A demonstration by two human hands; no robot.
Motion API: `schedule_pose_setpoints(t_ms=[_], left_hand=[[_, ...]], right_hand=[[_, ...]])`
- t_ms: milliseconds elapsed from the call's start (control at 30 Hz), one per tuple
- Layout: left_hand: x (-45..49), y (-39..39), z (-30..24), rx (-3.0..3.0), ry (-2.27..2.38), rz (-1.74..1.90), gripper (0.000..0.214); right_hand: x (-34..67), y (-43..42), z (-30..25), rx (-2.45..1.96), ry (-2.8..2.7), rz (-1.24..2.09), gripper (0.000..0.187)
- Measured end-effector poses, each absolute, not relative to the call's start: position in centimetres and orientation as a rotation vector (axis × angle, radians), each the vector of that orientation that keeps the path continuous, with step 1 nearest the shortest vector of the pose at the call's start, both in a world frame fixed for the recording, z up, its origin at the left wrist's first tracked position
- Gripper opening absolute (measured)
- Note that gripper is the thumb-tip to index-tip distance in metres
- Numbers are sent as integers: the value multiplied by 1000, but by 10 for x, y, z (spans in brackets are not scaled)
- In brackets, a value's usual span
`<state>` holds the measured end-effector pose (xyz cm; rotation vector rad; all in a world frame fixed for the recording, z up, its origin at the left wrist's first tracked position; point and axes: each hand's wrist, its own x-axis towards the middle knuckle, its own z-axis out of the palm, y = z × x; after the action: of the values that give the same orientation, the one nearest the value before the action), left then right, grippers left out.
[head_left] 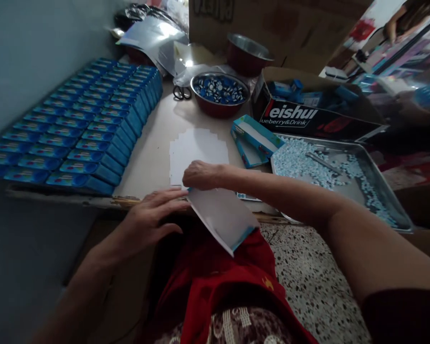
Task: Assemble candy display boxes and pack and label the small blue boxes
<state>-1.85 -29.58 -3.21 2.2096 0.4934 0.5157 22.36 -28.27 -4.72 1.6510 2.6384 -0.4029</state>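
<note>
My right hand [200, 175] is closed on the top edge of a flat unfolded carton blank [222, 216], white inside with a blue edge, held tilted over my lap at the table's front edge. My left hand [152, 217] lies beside it with fingers stretched out, fingertips touching the blank's left edge. Just behind my hands a stack of white flat blanks [197, 150] lies on the table [150, 157].
Rows of several finished blue boxes [82, 129] fill the table's left. A red bowl of blue-white caps [220, 93], scissors [182, 92], open blue boxes [254, 138], a metal tray of pale pellets [329, 167] and a dark cardboard carton [308, 114] sit behind and right.
</note>
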Motion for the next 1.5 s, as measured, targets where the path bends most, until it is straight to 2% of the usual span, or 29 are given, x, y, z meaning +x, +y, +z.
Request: schedule_pose_setpoints(t_ms=[167,267,367,467,567,667,800,933,1033,1133,1333,1500], left_hand=[[13,-314,-70,2532,479,520,16],[35,-309,-93,2649,757,635,26],[55,-298,-97,2668,967,656,31],[68,-285,-90,2630,984,526,30],[74,-271,-88,2489,992,304,30],[77,-258,-93,2275,935,117,29],[73,-256,-97,2164,887,285,20],[52,-268,-100,2451,808,532,21],[37,-282,-109,2750,634,439,17],[35,-292,-114,2963,755,300,19],[47,-290,-107,3057,844,73,25],[45,-280,-105,2989,780,17,17]], right_hand=[[183,-252,-16,985,2796,206,34],[179,-255,5,1009,2860,305,27],[203,-289,11,1559,2839,226,17],[236,-342,-13,2187,2562,70,20],[256,-384,-56,2383,2417,-156,24],[253,-399,-92,2502,2369,-143,29],[241,-402,-110,2337,2486,0,29],[240,-407,-111,2064,2600,-38,25],[241,-406,-110,1983,2589,-38,14],[237,-402,-110,2023,2517,-3,12],[227,-397,-113,2161,2341,-39,32],[220,-390,-106,2245,2219,-210,38]])
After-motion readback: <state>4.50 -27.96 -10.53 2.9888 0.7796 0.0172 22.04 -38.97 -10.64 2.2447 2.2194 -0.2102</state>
